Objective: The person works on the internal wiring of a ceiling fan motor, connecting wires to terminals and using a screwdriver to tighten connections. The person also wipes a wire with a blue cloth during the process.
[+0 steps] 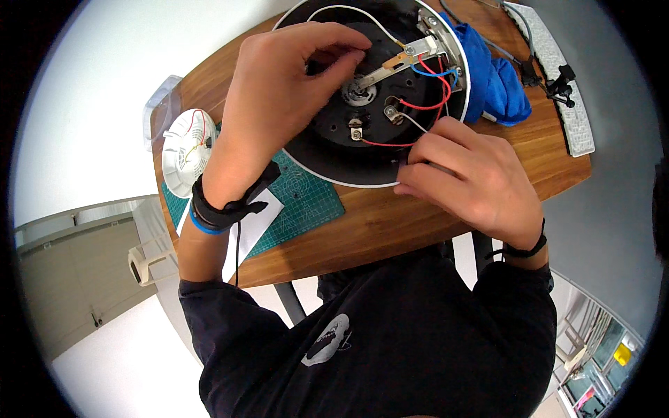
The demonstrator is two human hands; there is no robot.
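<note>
An open round appliance housing (317, 173), black inside with a white rim, lies on the table; it looks like a rice cooker body. Inside sit a dark disc (334, 143), a metal lever (385, 70) over a central coil spring (359, 94), and red, blue and white wires. My left hand (282, 87) reaches over the housing's left side, thumb and forefinger pinched near the lever; whatever they hold is hidden. Along the near right rim, my right hand (474, 174) has its fingers closed on the housing's edge, beside a red wire (387, 144).
A white round plastic part (187, 157) with thin wires stands at the left, beside a clear plastic tray (160, 111). Under my left forearm lie a green cutting mat (306, 212) and white paper (261, 219). Blue cloth (498, 87) and a white strip with cables (568, 111) are at right.
</note>
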